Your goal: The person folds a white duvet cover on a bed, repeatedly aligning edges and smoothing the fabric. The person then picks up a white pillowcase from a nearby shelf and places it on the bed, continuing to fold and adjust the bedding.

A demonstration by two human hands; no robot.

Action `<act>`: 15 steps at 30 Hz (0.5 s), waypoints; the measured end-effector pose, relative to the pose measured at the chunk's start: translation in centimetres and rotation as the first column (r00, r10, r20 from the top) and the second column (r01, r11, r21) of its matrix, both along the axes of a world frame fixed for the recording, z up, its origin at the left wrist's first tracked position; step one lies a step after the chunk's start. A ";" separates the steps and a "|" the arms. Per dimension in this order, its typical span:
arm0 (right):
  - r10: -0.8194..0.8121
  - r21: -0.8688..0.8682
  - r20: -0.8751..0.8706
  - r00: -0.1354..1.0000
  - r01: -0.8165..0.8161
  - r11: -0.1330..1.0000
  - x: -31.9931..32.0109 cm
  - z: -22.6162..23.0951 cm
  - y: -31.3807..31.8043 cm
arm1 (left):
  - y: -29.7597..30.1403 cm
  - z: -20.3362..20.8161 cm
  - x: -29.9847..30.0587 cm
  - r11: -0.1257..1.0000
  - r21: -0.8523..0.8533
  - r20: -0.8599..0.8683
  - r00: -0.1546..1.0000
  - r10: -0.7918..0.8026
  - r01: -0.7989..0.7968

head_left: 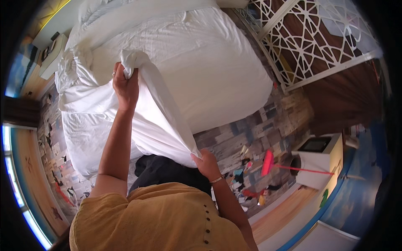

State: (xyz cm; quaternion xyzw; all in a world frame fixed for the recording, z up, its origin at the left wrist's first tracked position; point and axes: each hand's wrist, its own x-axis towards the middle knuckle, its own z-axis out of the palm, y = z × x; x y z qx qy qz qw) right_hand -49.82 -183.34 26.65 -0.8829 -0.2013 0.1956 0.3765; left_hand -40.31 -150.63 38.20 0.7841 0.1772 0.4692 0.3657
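Observation:
A large white sheet [155, 111] is stretched between my two hands, above the near left part of a bed [217, 83] with white bedding. My left hand [125, 86] is raised over the bed and closed round a bunched part of the sheet; a ring shows on one finger. Lower and closer to my body, my right hand [207, 163] pinches the sheet's edge at a corner. From my left hand the cloth trails off to the left, where it lies in folds over the bed's side.
Scattered small items and litter [247, 184] lie on the patchwork-pattern floor at right, beside a red broom [268, 162]. A white cabinet [316, 161] with a dark bin [295, 164] stands near it. At the far right is a white lattice partition [310, 46]. A white bedside unit [53, 56] stands far left.

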 end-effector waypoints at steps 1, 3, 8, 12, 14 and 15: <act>-0.063 0.115 0.046 0.997 0.057 0.992 2.1 -0.8 -1.1 | -1.2 0.0 1.1 0.999 -0.047 -0.002 1.000 0.019 -0.019; -0.178 0.334 0.091 0.980 0.138 0.932 6.2 -2.1 -3.1 | -4.0 0.7 3.6 0.989 -0.134 0.028 0.997 0.066 -0.062; 0.014 0.455 -0.862 0.507 0.760 0.465 14.7 -1.9 -4.0 | -7.9 0.6 10.8 0.955 -0.297 0.092 0.995 0.047 -0.018; 0.134 0.530 -0.738 0.661 0.446 0.722 23.0 -2.1 -8.3 | -9.8 -1.4 17.5 0.990 -0.020 -0.044 0.990 0.138 -0.139; 0.139 0.459 -0.755 0.641 0.365 0.810 29.3 -0.7 -11.8 | -11.5 -3.1 22.0 0.993 -0.111 0.050 0.998 0.049 -0.043; 0.133 0.407 -0.780 0.612 0.333 0.851 31.7 0.5 -14.1 | -12.0 -4.9 24.1 0.992 -0.071 -0.092 0.991 0.098 -0.104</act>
